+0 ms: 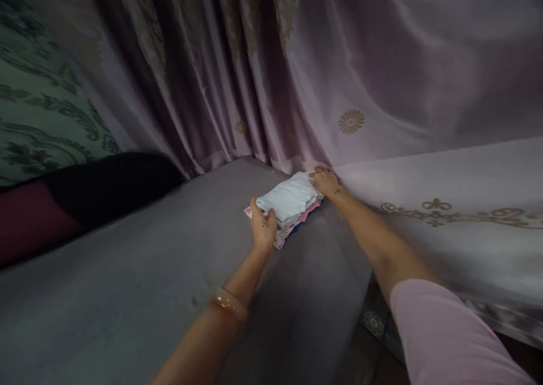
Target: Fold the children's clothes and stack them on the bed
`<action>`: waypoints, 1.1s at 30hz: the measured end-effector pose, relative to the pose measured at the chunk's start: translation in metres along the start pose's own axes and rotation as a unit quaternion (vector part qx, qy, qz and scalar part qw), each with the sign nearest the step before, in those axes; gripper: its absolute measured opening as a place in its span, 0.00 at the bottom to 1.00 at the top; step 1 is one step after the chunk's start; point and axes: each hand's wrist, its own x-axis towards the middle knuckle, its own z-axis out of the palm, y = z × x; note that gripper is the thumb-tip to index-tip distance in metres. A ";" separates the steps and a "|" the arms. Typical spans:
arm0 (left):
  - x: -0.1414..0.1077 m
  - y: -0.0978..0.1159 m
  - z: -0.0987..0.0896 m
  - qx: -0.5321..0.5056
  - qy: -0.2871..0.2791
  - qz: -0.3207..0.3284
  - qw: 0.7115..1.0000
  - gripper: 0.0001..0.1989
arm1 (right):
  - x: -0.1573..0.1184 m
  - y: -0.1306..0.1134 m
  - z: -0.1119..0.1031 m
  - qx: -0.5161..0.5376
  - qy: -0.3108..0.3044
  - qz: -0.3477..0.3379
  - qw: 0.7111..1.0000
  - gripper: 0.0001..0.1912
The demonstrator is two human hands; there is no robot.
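Observation:
A small stack of folded cloths (291, 195) lies on the grey padded surface close to the curtain. The top piece is pale blue-white; pink, patterned white and dark blue edges show beneath it. My left hand (263, 225) grips the near left end of the pale folded cloth, thumb and fingers around its edge. At the far right end, my right hand (324, 181) has its fingers curled over the cloth's corner. Its fingertips are partly hidden by the cloth and the hand itself. A translucent bangle (229, 303) circles my left wrist.
The grey surface (127, 294) stretches left and toward me. Shiny mauve curtains (382, 79) hang behind and to the right, their hem touching it. A black and maroon cushion or backrest (97, 198) runs along the left. Dark patterned floor (373, 320) shows below the right edge.

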 end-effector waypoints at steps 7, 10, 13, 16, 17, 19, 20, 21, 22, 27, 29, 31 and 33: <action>-0.006 0.001 -0.009 0.134 -0.001 0.091 0.987 0.15 | 0.011 -0.015 -0.001 0.088 0.019 0.007 0.996 0.23; -0.007 -0.005 -0.014 0.157 -0.033 0.099 0.982 0.12 | 0.015 -0.029 0.005 0.114 -0.009 0.034 0.993 0.26; -0.013 -0.013 -0.016 0.169 -0.040 0.112 0.978 0.13 | 0.013 -0.039 0.018 0.118 -0.033 0.064 0.990 0.31; -0.019 -0.021 -0.016 0.153 -0.029 0.130 0.979 0.13 | 0.009 -0.044 0.029 0.120 -0.057 0.078 0.988 0.32; -0.021 -0.023 -0.016 0.145 -0.025 0.135 0.980 0.14 | 0.008 -0.044 0.032 0.119 -0.061 0.082 0.988 0.32; -0.023 -0.026 -0.015 0.131 -0.021 0.143 0.981 0.14 | 0.007 -0.044 0.035 0.115 -0.061 0.086 0.988 0.32; -0.024 -0.027 -0.015 0.127 -0.021 0.144 0.981 0.15 | 0.007 -0.044 0.035 0.113 -0.059 0.087 0.988 0.32; -0.023 -0.027 -0.015 0.124 -0.022 0.142 0.982 0.15 | 0.007 -0.044 0.035 0.111 -0.057 0.088 0.988 0.32; -0.023 -0.027 -0.015 0.122 -0.024 0.140 0.982 0.15 | 0.008 -0.043 0.034 0.110 -0.058 0.089 0.988 0.31; -0.017 -0.029 -0.021 0.095 -0.040 0.110 0.989 0.14 | 0.000 -0.052 0.016 0.120 -0.053 0.076 0.988 0.31; -0.013 -0.032 -0.025 0.055 -0.061 0.089 0.993 0.14 | -0.011 -0.069 0.006 0.131 -0.027 0.040 0.990 0.31; -0.011 -0.035 -0.028 -0.020 -0.085 0.038 0.995 0.15 | -0.028 -0.092 0.001 0.128 0.004 -0.009 0.992 0.30; -0.010 -0.038 -0.032 -0.091 -0.095 -0.023 0.991 0.17 | -0.047 -0.115 0.003 0.108 0.018 -0.058 0.992 0.29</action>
